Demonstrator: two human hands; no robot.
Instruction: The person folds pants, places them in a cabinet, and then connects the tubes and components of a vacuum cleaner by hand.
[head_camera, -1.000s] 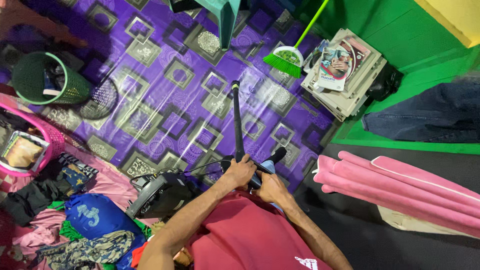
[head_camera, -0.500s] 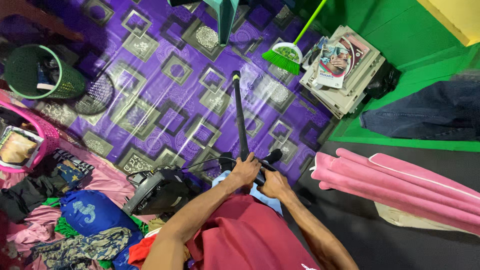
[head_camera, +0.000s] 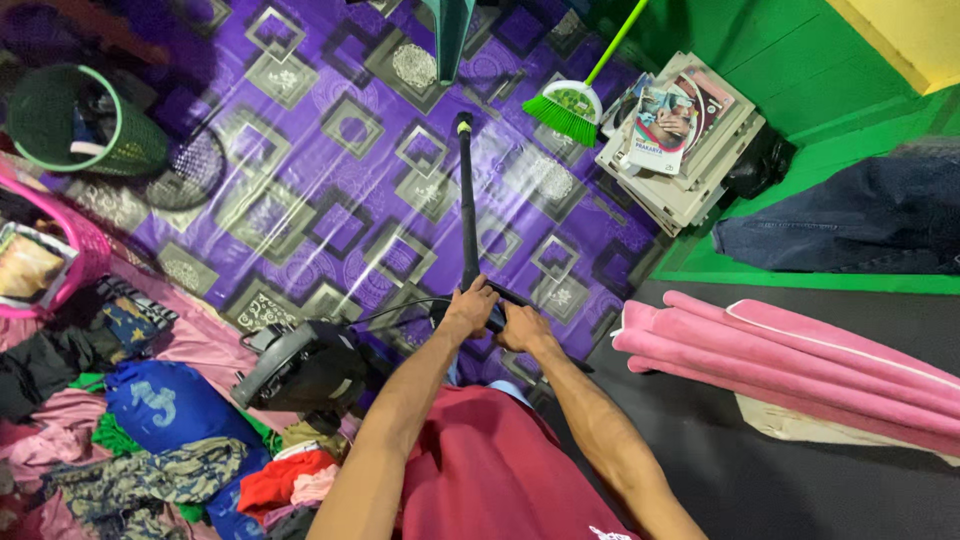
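Purple square-patterned floor mat (head_camera: 300, 200), seemingly black pole (head_camera: 466, 200).

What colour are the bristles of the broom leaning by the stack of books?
Bright green, like its handle; the broom shows clearly at the top of the head view.

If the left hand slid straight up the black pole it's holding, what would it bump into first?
Probably nothing before the pole's end: the left hand grips the black pole, whose shaft looks bare up to its tip. Beyond lies purple floor mat, though depth is unclear.
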